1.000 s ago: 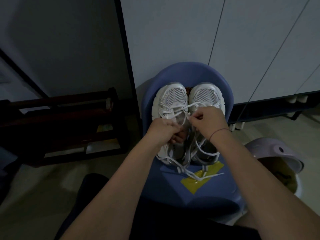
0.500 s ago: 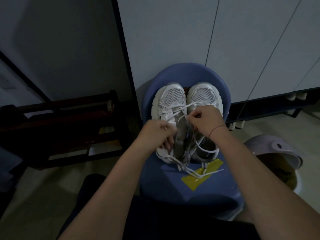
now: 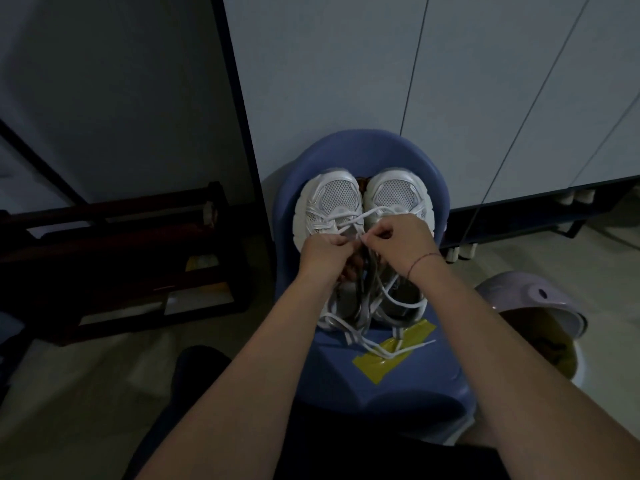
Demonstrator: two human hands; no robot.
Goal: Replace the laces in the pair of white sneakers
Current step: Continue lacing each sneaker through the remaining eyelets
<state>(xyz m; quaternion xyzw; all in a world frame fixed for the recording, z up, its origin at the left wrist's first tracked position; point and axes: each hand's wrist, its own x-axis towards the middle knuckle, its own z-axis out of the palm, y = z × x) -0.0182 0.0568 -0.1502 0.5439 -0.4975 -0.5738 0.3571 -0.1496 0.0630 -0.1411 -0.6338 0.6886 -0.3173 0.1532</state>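
Note:
Two white sneakers stand side by side on a blue plastic chair (image 3: 367,150), toes toward the wall: the left sneaker (image 3: 329,199) and the right sneaker (image 3: 398,194). My left hand (image 3: 323,256) and my right hand (image 3: 403,242) meet over the left sneaker's tongue, each pinching a white lace (image 3: 356,216) that crosses its upper eyelets. Loose lace ends (image 3: 391,348) trail off the heels onto the seat. My hands hide the sneakers' middles.
A strip of yellow tape (image 3: 384,365) sticks to the chair seat. A dark wooden rack (image 3: 114,265) stands at left, a lilac lidded bin (image 3: 540,306) at right. White cabinet doors (image 3: 450,81) rise behind the chair.
My two hands have drawn closer together over the left sneaker, fingertips now nearly touching at the lace. The sneakers have stayed in place.

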